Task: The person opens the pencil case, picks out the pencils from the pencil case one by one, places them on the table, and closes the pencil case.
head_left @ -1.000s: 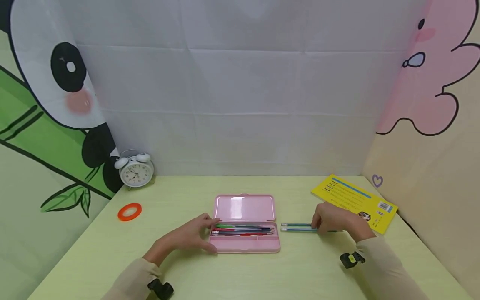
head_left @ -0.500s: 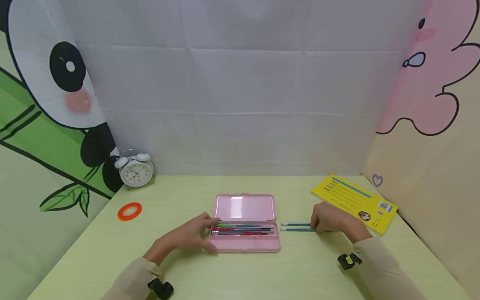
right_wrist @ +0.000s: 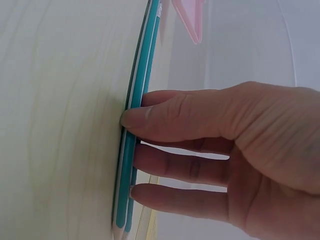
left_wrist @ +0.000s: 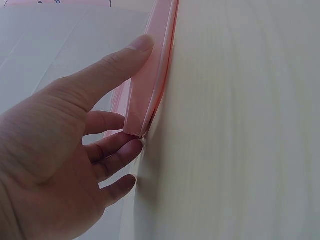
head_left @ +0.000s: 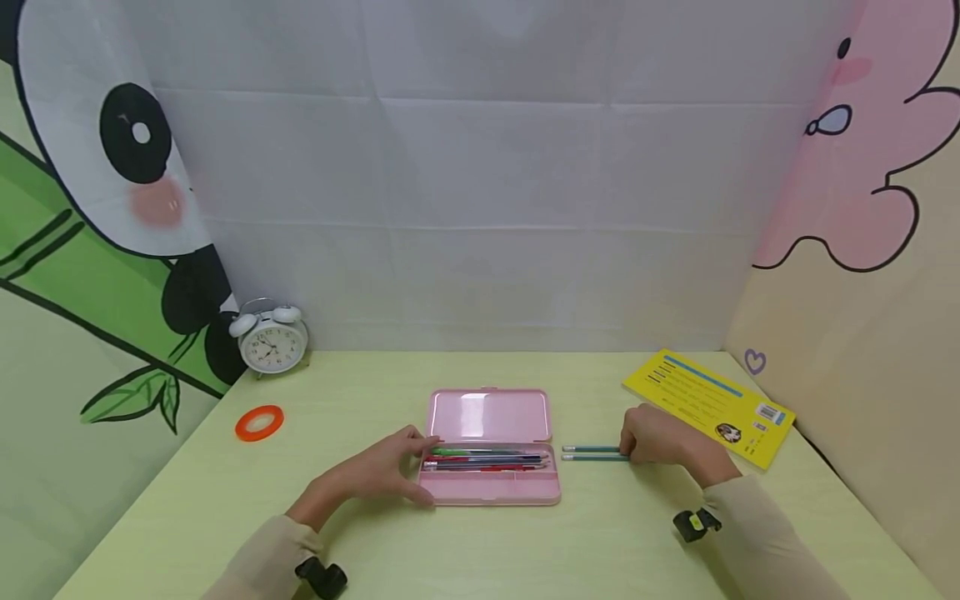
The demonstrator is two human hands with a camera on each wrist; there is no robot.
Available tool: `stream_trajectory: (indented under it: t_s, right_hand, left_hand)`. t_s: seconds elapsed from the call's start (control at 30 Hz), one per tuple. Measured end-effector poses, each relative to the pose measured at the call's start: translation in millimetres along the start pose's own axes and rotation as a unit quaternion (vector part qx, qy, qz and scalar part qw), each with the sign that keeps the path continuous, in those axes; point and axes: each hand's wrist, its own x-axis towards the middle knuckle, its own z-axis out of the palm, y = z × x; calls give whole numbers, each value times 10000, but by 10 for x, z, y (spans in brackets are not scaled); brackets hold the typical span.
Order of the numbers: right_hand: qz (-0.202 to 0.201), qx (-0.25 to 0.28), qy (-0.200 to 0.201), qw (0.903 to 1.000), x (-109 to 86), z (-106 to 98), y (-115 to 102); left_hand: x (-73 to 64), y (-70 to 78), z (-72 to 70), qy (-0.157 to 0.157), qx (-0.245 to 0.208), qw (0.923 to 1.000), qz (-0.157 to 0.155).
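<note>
A pink pencil case (head_left: 491,490) lies on the table with its lid (head_left: 510,417) folded back. Several pens and pencils (head_left: 483,461) fill its rear compartment. My left hand (head_left: 371,469) grips the case's left end, its thumb at the front side and its fingers toward the back; in the left wrist view the thumb (left_wrist: 117,67) presses the pink wall. Right of the case, two teal pencils (head_left: 592,457) lie side by side on the table. My right hand (head_left: 663,437) pinches them, the thumb on the near pencil (right_wrist: 145,55) in the right wrist view, sharpened tips pointing away from the case.
Behind my right hand lies a yellow book (head_left: 712,404) with a barcode. A white alarm clock (head_left: 272,346) stands at the back left, with an orange tape roll (head_left: 259,423) in front of it. A white sheet (head_left: 480,250) hangs behind the table (head_left: 495,554).
My right hand has shifted very slightly left along the pencils, which stay nearly in place. The left hand and the pencil case have not moved.
</note>
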Motion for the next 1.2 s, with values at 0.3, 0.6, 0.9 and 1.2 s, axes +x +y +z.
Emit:
stream_trajectory:
  t_s: [0.3, 0.6, 0.9, 1.2]
  right_hand:
    - [-34, -297, 90, 9995, 11, -2, 3]
    - [-103, -399, 181, 9990, 6, -9, -1]
    - [-48, -276, 130, 9995, -5, -30, -12]
    - [-213, -357, 282, 9987, -24, -25, -14]
  left_hand:
    - [-1, -3, 0, 10, 69, 10000, 19]
    - [-5, 25, -7, 15, 71, 10000, 5]
    - [1, 7, -4, 24, 84, 9999, 70]
    - [2, 23, -14, 29, 92, 9999, 126]
